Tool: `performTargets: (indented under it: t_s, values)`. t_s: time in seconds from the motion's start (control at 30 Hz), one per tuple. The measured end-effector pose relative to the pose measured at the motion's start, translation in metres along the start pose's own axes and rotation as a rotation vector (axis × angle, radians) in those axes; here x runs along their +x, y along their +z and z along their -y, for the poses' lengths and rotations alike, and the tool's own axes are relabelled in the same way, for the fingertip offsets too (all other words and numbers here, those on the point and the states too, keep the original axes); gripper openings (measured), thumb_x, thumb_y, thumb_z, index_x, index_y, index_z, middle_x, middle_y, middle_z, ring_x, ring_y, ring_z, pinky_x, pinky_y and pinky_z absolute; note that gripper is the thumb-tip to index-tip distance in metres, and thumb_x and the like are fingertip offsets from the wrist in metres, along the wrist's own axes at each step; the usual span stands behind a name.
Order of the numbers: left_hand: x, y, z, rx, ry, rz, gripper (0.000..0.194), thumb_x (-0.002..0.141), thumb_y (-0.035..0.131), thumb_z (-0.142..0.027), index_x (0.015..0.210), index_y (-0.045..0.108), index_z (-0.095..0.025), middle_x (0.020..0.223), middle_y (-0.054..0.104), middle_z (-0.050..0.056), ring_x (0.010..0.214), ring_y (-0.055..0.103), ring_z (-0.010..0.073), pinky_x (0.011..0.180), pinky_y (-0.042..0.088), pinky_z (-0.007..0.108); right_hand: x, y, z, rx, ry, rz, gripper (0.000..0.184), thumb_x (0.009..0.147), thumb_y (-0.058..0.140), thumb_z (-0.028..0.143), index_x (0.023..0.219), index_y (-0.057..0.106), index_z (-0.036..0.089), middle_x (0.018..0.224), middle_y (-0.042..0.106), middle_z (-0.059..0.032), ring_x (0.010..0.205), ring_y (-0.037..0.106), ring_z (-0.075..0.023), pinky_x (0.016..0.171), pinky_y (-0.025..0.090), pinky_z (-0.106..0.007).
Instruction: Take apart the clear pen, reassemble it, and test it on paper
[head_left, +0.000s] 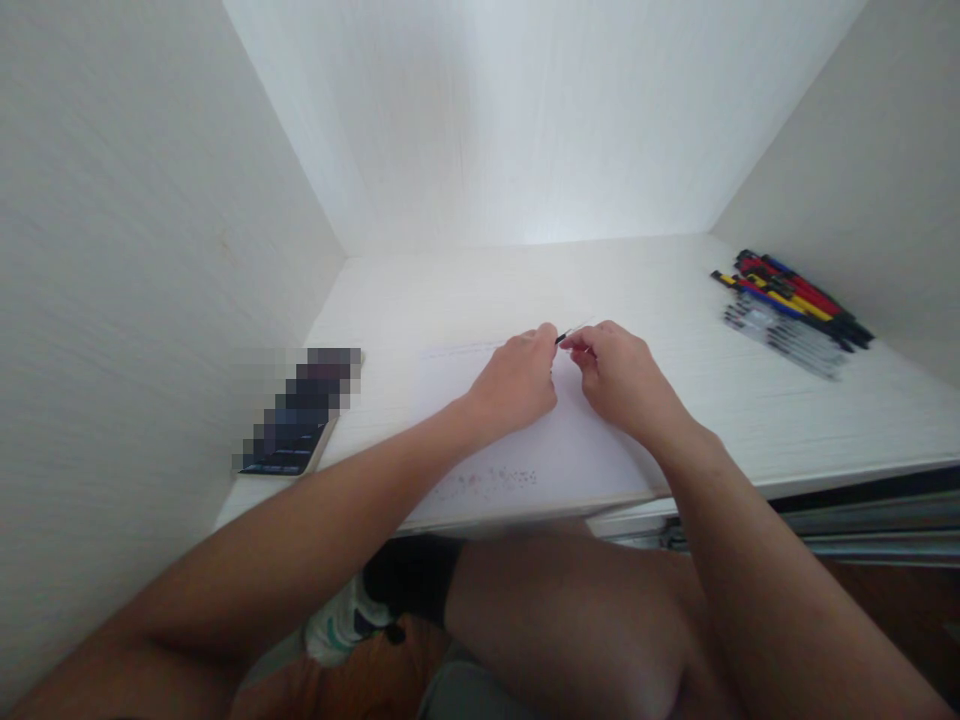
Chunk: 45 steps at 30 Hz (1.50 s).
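Observation:
My left hand [521,378] is closed, its fingertips gripping a slim pen or pen part [561,339] with a black section and a thin, pale end pointing up and right. Close beside it, my right hand [619,380] has its fingers bent together in a pinch near the black section. Whatever lies between those fingertips is too small and blurred to make out. Both hands are above a sheet of white paper [495,455], which has faint blue writing along its far edge and brown specks near the front.
At the right lies a pile of red, yellow, blue and black pens [795,295], with several clear, thin sticks [784,338] in front. A phone [300,415], partly pixelated, rests at the left. White panels enclose the white desktop [450,290]. A drawer [862,515] stands partly open below right.

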<state>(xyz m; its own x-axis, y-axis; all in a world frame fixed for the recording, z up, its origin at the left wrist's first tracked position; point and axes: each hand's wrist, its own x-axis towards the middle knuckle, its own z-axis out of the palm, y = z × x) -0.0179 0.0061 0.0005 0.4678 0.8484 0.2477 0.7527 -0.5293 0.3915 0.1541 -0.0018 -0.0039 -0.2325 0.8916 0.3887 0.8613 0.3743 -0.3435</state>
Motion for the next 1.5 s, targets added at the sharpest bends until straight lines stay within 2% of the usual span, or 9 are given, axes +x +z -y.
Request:
performTargets:
  t_s: [0.23,0.43,0.7,1.0,1.27,1.5]
  values:
    - [0.000,0.002,-0.001,0.020,0.024,-0.022,0.022,0.085,0.049,-0.003,0.101,0.051,-0.018,0.099,0.073,0.012,0.090,0.070,0.0258,0.072,0.048,0.036,-0.001,0.000,0.001,-0.012,-0.038,0.040,0.025,0.094,0.054,0.006,0.105,0.076,0.012,0.102,0.073,-0.0145,0.094,0.069,-0.0298,0.086,0.052,-0.040]
    - [0.000,0.005,0.002,0.038,0.073,-0.063,0.022,0.086,0.050,-0.003,0.102,0.050,-0.019,0.098,0.074,0.012,0.090,0.071,0.0258,0.073,0.050,0.035,-0.001,0.002,0.002,-0.003,-0.049,0.023,0.022,0.091,0.054,0.004,0.098,0.073,0.012,0.097,0.073,-0.0141,0.091,0.070,-0.0279,0.082,0.051,-0.037]
    - [0.003,0.005,0.003,-0.001,0.068,-0.119,0.025,0.082,0.052,-0.003,0.100,0.049,-0.021,0.095,0.075,0.008,0.087,0.072,0.0249,0.071,0.048,0.035,0.000,-0.003,0.002,0.052,-0.056,-0.002,0.026,0.091,0.055,0.003,0.105,0.075,0.013,0.101,0.074,-0.0140,0.093,0.071,-0.0289,0.086,0.053,-0.040]
    - [0.004,0.004,0.006,-0.008,0.071,-0.125,0.024,0.083,0.054,-0.005,0.101,0.048,-0.021,0.097,0.074,0.007,0.087,0.070,0.0228,0.069,0.046,0.033,-0.001,-0.004,-0.002,0.020,-0.027,0.049,0.025,0.092,0.056,0.007,0.102,0.077,0.014,0.100,0.075,-0.0131,0.091,0.070,-0.0289,0.086,0.053,-0.041]
    - [0.005,0.001,0.004,-0.173,0.070,-0.168,0.023,0.081,0.060,-0.009,0.091,0.044,-0.022,0.088,0.070,0.003,0.078,0.065,0.0176,0.069,0.045,0.032,0.000,-0.009,-0.005,0.147,0.097,0.113,0.022,0.091,0.061,0.009,0.102,0.078,0.016,0.099,0.078,-0.0091,0.083,0.069,-0.0224,0.080,0.050,-0.036]
    - [0.007,0.001,0.001,-0.319,0.081,-0.246,0.031,0.078,0.061,-0.005,0.082,0.037,-0.024,0.084,0.067,0.001,0.073,0.063,0.0145,0.068,0.048,0.031,0.001,-0.016,-0.010,0.254,0.109,0.103,0.018,0.088,0.064,0.011,0.097,0.078,0.016,0.092,0.078,-0.0070,0.080,0.068,-0.0211,0.078,0.049,-0.036]
